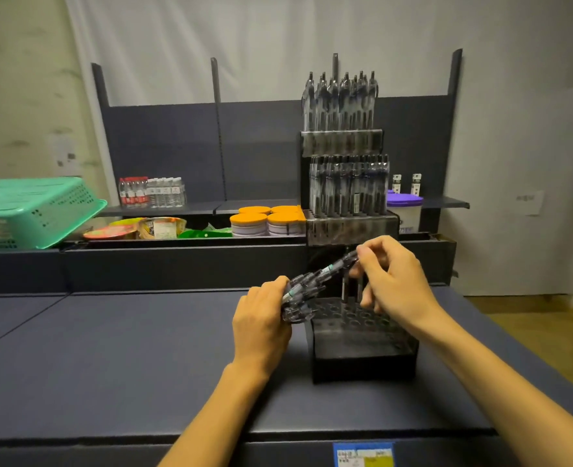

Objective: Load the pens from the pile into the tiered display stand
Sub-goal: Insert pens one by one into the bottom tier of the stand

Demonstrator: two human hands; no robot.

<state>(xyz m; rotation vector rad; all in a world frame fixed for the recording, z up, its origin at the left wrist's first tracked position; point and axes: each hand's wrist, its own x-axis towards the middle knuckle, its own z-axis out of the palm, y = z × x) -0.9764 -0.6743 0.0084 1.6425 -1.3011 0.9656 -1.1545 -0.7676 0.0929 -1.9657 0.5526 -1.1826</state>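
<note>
**Pens going into the bottom tier**

The person is standing at a dark blue surface (110, 358), working over a tiered pen stand (356, 345) whose two upper tiers are packed with upright pens (340, 102). The left hand (261, 325) is gripping a bundle of pens (303, 291), fingers curled round it, just beside the left edge of the lowest tier. The right hand (393, 278) is pinching the upper end of one pen (340, 262) that is slanting out of the bundle, above the bottom tier's rows of holes. A couple of pens are already standing in the back holes of that tier, partly hidden by the right hand's fingers. Behind the stand, a shelf is holding orange-lidded tubs (265, 219), a purple-lidded tub (404, 205) and packs of water bottles (152, 192). A green plastic basket (32, 214) is sitting upside down at the far left.
</note>
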